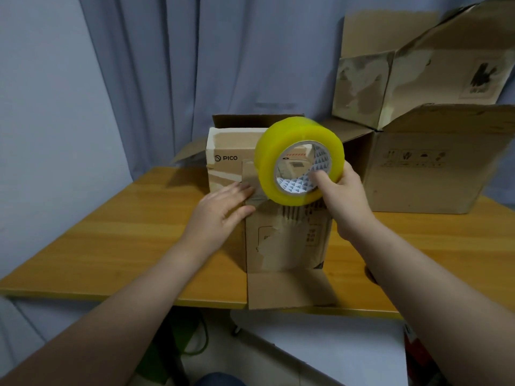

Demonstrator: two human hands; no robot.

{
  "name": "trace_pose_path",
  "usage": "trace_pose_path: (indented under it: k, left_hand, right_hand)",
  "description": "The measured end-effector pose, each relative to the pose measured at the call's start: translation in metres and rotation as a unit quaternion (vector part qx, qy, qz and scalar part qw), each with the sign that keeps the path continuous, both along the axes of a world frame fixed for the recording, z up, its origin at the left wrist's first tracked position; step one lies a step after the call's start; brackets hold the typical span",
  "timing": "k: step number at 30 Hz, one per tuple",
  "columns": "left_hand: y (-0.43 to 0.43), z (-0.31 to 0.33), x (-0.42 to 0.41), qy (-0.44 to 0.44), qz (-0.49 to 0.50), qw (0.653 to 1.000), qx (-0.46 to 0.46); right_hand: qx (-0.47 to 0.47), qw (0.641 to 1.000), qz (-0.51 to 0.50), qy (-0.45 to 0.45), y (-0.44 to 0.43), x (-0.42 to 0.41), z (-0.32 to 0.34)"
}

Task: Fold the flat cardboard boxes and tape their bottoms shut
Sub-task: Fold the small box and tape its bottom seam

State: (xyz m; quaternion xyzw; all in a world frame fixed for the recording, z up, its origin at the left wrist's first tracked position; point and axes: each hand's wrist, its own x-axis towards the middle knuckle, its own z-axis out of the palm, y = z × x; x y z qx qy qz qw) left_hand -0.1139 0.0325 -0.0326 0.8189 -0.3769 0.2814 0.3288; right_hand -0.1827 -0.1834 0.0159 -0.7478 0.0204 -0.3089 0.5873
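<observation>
- The small cardboard box being worked on is parked at the near edge of the tabletop, right in front of a PICO-printed box. One of its flaps is stuck out past the edge.
- The left hand is laid flat, fingers straight and relaxed. They're pressed on the box's far left corner, where what looks like the tape's free end is stuck down.
- The yellow tape roll is gripped by the right hand, with the thumb hooked into the core and the other fingers wrapped behind. It's held up just above the box.
- Two bigger boxes are stacked to the right, flaps open.
- Stuff that could go wrong, as a guess:
  - If the roll gets yanked before the end is pinned properly, the tape could be peeled right off or laid crooked across the seam.
  - The box isn't braced by much, so a hard pull could see it dragged toward the edge, and that overhanging flap won't help.
  - Tape held slack can get folded onto itself and wasted.
</observation>
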Motion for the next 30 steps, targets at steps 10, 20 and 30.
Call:
trace_pose_path:
  k: [10,20,30]
  left_hand:
    - [-0.005,-0.006,-0.002,-0.033,0.005,0.999,-0.033]
    - [0.001,-0.009,0.001,-0.063,0.059,0.996,-0.030]
    - [-0.009,-0.007,-0.006,-0.055,0.053,0.997,-0.027]
  right_hand:
    - [-0.364,0.919,0.022,-0.149,-0.006,-0.004,0.043]
    - [-0.621,0.774,-0.119,0.024,-0.087,-0.028,0.076]
    - [-0.556,0.821,-0.074,0.109,-0.117,-0.027,0.016]
